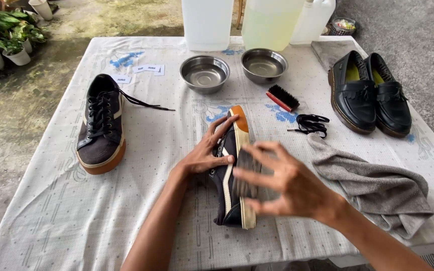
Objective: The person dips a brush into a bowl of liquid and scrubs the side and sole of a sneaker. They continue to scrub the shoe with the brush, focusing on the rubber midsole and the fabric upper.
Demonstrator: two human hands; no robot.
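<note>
A dark sneaker (233, 200) with a cream sidewall and an orange sole tip lies on its side in the middle of the table. My left hand (208, 150) presses on its upper, fingers spread over the lace area. My right hand (283, 184) is blurred over the sole edge and grips a blurred dark brush (249, 170) held against the sneaker's sidewall. The matching sneaker (100, 123), laced, stands upright at the left with one lace trailing to the right.
Two steel bowls (204, 73) (263, 64) sit at the back before three plastic jugs (269, 22). A red-backed brush (283, 97), a loose black lace (311, 124), a grey cloth (377, 185) and a black loafer pair (370, 93) lie right. Potted plants (3, 42) stand on the ground, far left.
</note>
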